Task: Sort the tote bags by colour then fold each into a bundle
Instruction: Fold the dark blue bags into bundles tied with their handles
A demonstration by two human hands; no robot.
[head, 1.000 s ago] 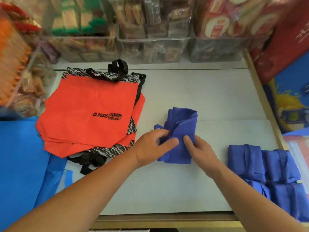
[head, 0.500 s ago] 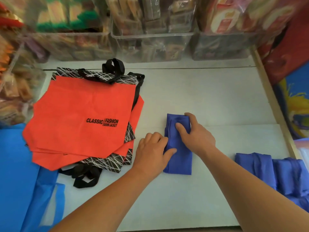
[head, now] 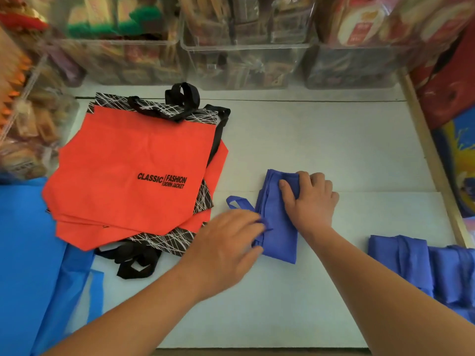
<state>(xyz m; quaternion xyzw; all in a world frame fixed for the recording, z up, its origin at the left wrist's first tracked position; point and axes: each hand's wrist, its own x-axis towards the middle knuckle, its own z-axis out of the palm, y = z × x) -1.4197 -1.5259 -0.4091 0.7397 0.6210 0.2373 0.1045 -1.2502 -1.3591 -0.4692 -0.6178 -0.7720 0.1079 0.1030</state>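
Note:
A violet-blue tote bag (head: 279, 222), folded into a narrow strip, lies in the middle of the white table (head: 321, 140). One handle loop (head: 237, 201) sticks out at its left side. My right hand (head: 312, 199) grips the strip's far end, with the thumb on top of the cloth and the fingers curled at its right edge. Blurred by motion, my left hand (head: 228, 242) pinches the fabric at the strip's left edge. A stack of orange totes (head: 128, 170) with black patterned trim lies to the left.
Folded violet-blue bundles (head: 413, 260) lie at the near right. Light-blue bags (head: 23, 242) cover the near left corner. Clear bins (head: 244, 60) of packaged goods line the back. A wooden rail (head: 431, 160) and printed bags (head: 460, 104) bound the right side.
My right hand has slid to the strip's right side and far end. My left hand has shifted toward me along the left edge, and a handle loop now shows on the left.

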